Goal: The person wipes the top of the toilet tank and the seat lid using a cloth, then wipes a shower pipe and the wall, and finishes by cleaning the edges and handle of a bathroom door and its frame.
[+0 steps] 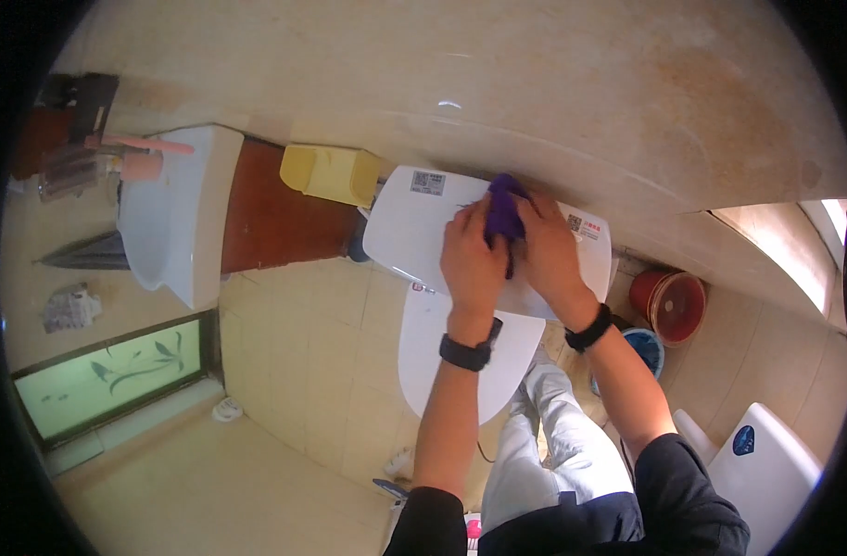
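Both my hands are over the white toilet tank lid [400, 222], closed around a purple cloth [506, 211]. My left hand [473, 258] grips the cloth from its left side, fingers bent. From the other side my right hand [550, 255] holds it, with the fingers partly hidden in the folds. The cloth is bunched up near the lid's back edge, by the wall; whether it touches the lid I cannot tell. Stickers lie on the lid to both sides of my hands. Below the tank is the closed white toilet seat cover [433, 357].
A yellow bin [329, 174] is left of the tank, beside a white washbasin [196, 213]. To the right are red buckets [669, 304] and a bin with a blue liner [644, 350]. A white fixture [762, 463] stands at the lower right. The tiled wall [535, 83] rises behind.
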{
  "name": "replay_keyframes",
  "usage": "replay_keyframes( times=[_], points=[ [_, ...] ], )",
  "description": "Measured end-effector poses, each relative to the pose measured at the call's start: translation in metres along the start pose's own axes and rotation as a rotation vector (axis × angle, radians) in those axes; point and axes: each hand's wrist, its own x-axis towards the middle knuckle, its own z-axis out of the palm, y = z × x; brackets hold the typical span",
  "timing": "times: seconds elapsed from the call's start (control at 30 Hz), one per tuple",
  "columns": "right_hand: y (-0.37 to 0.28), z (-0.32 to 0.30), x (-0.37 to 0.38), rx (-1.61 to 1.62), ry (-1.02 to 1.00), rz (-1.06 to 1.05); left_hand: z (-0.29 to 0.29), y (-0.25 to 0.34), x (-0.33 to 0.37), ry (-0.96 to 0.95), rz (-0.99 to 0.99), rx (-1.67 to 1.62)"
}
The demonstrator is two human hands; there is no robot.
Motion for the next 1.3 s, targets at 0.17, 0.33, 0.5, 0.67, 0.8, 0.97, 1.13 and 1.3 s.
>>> replay_keyframes(
  times=[0.17, 0.33, 0.5, 0.67, 0.8, 0.97, 1.13, 1.3],
  points=[
    [0.022, -0.045, -0.053, -0.068, 0.01, 0.146, 0.026, 0.045, -0.039, -0.104, 0.034, -0.014],
    [0.019, -0.072, -0.109, -0.114, -0.005, 0.197, 0.028, 0.068, -0.095, -0.22, -0.014, -0.107],
    [-0.007, -0.067, -0.172, -0.112, -0.036, 0.211, 0.002, 0.05, -0.159, -0.316, -0.048, -0.276],
    [-0.01, 0.013, -0.263, 0.052, -0.208, 0.276, -0.009, -0.037, -0.244, -0.358, -0.171, -0.343],
    [-0.013, 0.108, -0.316, 0.092, -0.324, 0.277, -0.012, -0.124, -0.308, -0.34, -0.415, -0.434],
    [-0.02, 0.22, -0.356, 0.026, -0.374, 0.124, -0.017, -0.227, -0.376, -0.264, -0.41, -0.412],
    [-0.032, 0.307, -0.423, 0.009, -0.492, 0.006, -0.029, -0.303, -0.465, -0.376, -0.433, -0.109],
    [-0.033, 0.333, -0.446, 0.02, -0.579, -0.119, -0.043, -0.318, -0.5, -0.397, -0.572, 0.096]
  ],
)
